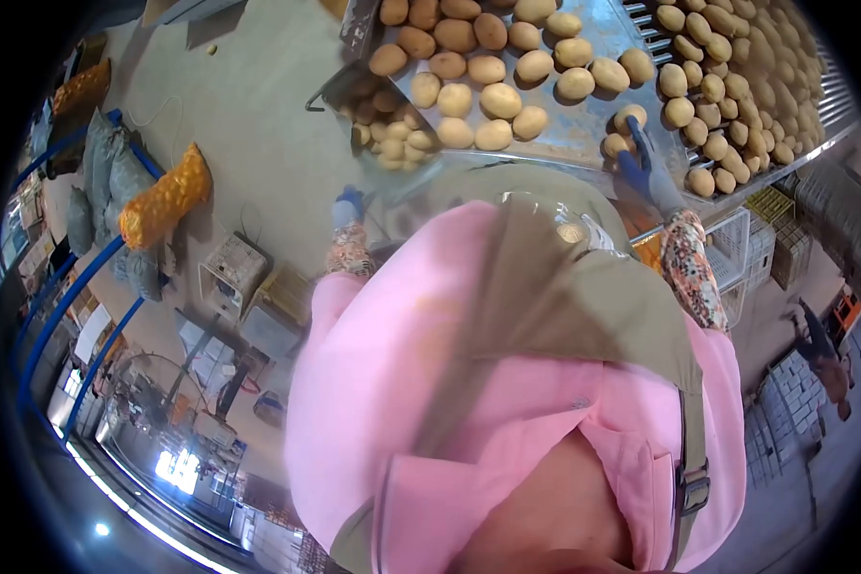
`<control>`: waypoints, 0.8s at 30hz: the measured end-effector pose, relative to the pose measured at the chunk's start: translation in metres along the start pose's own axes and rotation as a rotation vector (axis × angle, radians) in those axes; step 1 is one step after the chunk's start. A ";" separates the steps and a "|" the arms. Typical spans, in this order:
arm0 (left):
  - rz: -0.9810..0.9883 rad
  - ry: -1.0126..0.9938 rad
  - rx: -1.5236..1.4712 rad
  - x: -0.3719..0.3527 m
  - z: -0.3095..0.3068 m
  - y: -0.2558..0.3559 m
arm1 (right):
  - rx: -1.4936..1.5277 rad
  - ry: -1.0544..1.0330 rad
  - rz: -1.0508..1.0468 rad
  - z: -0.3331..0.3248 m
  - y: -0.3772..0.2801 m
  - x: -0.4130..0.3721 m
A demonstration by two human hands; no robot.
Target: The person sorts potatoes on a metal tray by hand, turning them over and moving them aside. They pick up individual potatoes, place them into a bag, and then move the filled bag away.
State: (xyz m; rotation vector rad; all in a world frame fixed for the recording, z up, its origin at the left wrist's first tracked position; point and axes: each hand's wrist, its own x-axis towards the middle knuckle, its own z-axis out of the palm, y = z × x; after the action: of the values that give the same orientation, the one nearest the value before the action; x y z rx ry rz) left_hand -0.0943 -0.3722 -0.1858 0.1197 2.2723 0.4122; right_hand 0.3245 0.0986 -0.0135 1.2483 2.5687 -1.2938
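Note:
My right hand [647, 172], in a blue and grey glove, reaches over the right part of the metal sorting table [593, 113]. Its fingers and thumb close around a potato [616, 145]. Another potato [629, 118] sits right at the fingertips. My left hand [348, 207], gloved the same way, is low at my left side, near a metal chute [333, 99] at the table's left edge. It looks short from above, and its finger pose is unclear. Many loose potatoes [500, 100] lie spread on the table ahead of me.
A dense heap of potatoes [737, 86] covers the roller bed to the right. Smaller potatoes [392, 140] fill a container below the chute. An orange mesh sack [165, 197] hangs by a blue frame [77, 287]. Crates [231, 273] stand at left, more crates [730, 251] at right. A person [823, 359] is far right.

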 end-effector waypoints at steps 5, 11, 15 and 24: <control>0.287 0.208 0.161 -0.029 0.002 0.059 | -0.033 -0.092 0.158 0.017 -0.030 -0.004; -0.073 -0.151 0.293 -0.032 -0.005 0.122 | 0.505 -0.426 0.208 0.052 -0.150 0.049; 0.053 -0.393 0.520 -0.009 -0.011 0.083 | 0.620 -0.453 0.027 0.030 -0.171 0.068; 0.873 0.623 0.185 -0.066 -0.029 0.274 | -0.274 -0.002 0.203 0.015 -0.055 -0.001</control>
State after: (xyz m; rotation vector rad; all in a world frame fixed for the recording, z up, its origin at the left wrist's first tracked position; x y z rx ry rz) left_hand -0.0843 -0.1356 -0.0304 1.2548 2.7654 0.7563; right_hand 0.2845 0.0686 0.0136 1.4019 2.4350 -0.8719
